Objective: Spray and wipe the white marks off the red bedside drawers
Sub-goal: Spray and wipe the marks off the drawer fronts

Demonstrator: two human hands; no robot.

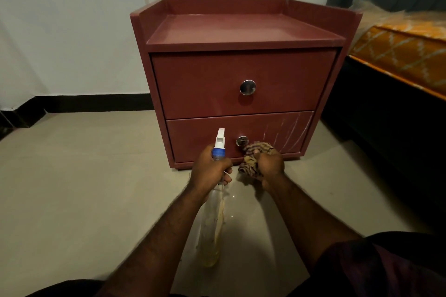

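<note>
The red two-drawer wooden bedside cabinet [241, 75] stands on the pale tiled floor [84, 176] against a white wall [72, 19], with both drawers closed. Each drawer carries a round silver knob: upper [247, 87] and lower [241, 141]. White streaky marks [287, 132] cover the right part of the lower drawer front. The left hand [208, 171] grips the neck of a clear plastic spray bottle [212, 224] with a white nozzle and blue collar. The bottle holds yellowish liquid, and its nozzle is raised in front of the lower drawer, left of the lower knob. The right hand [270, 166] clutches a bunched brown striped cloth [253, 159] just below and right of that knob; contact with the drawer cannot be confirmed. A bed with an orange patterned cover [398, 55] lies to the right of the cabinet
</note>
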